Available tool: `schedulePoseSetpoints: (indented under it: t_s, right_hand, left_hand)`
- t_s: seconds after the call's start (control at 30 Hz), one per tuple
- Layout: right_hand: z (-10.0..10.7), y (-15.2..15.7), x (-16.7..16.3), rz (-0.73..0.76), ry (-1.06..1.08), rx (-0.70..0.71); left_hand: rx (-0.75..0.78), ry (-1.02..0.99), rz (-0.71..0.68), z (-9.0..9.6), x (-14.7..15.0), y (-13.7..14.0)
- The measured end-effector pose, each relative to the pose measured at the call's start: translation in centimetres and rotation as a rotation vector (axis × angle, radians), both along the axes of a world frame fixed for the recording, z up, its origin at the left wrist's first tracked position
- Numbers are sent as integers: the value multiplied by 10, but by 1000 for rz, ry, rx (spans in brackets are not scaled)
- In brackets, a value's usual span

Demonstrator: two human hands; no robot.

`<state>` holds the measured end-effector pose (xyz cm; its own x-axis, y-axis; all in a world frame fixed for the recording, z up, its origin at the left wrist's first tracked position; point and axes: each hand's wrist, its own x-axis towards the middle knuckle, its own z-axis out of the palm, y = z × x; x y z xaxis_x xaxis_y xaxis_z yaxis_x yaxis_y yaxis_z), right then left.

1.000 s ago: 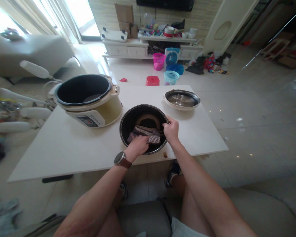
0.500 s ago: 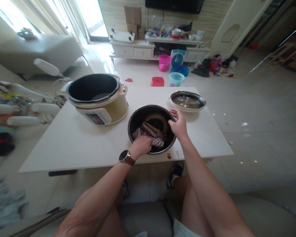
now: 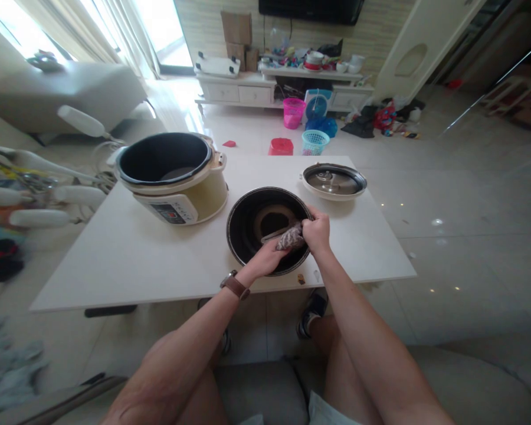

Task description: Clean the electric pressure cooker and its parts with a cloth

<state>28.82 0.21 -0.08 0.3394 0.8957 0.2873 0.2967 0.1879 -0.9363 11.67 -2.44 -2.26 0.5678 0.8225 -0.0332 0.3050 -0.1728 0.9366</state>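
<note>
Cloth (image 3: 291, 237) has shifted rightward, between left fingers (image 3: 276, 251) and right fingers (image 3: 312, 228).

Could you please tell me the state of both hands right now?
Left hand: holding the patterned cloth inside the pot.
Right hand: closed on the pot, at its right side.

From where I'm standing, the round, dark metal-looking pot (image 3: 242, 233) has a dull inner wall, with a thin glint along its rim. The grey-brown patterned cloth (image 3: 291, 237) in it looks soft and textured. Smooth, plastic-looking panels cover the cream and yellow-green round cooker (image 3: 209, 198). Inside the pale-rimmed round lid (image 3: 336, 184), the surface shines like polished metal. The white rectangular table (image 3: 159, 268) is smooth with a faint sheen; the pale tiled floor (image 3: 451, 203) gleams glossily. The stacked brown cardboard boxes (image 3: 237, 28) look matt and papery.
</note>
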Motion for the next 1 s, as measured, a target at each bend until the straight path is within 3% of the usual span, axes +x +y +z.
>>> schedulePoseSetpoints:
  t_s: [0.07,0.17,0.23,0.37,0.5,0.67,0.87,0.93,1.0]
  right_hand:
    - [-2,0,2,-21,4,-10]
    - [-6,0,6,-54,17,-31]
    - [-8,-1,6,-68,27,-38]
    - [-9,-4,-2,-38,22,-35]
    - [-7,-7,-13,-8,13,-7]
    - [-6,-10,-21,-56,23,-13]
    - [-12,-15,-28,-108,36,18]
    - [-14,-14,-30,-143,53,39]
    - [-16,-13,-32,-186,59,68]
  left_hand:
    - [-74,-78,-25,4,3,3]
    - [-51,13,-152,9,-4,6]
    - [30,209,-197,9,-12,5]
    - [163,731,-81,-1,-25,2]
    - [224,877,-28,-8,-31,4]
    - [139,761,-77,-3,-33,1]
    - [23,41,-76,8,-26,1]
    - [13,7,-42,14,-26,1]
    - [18,136,-53,20,-28,0]
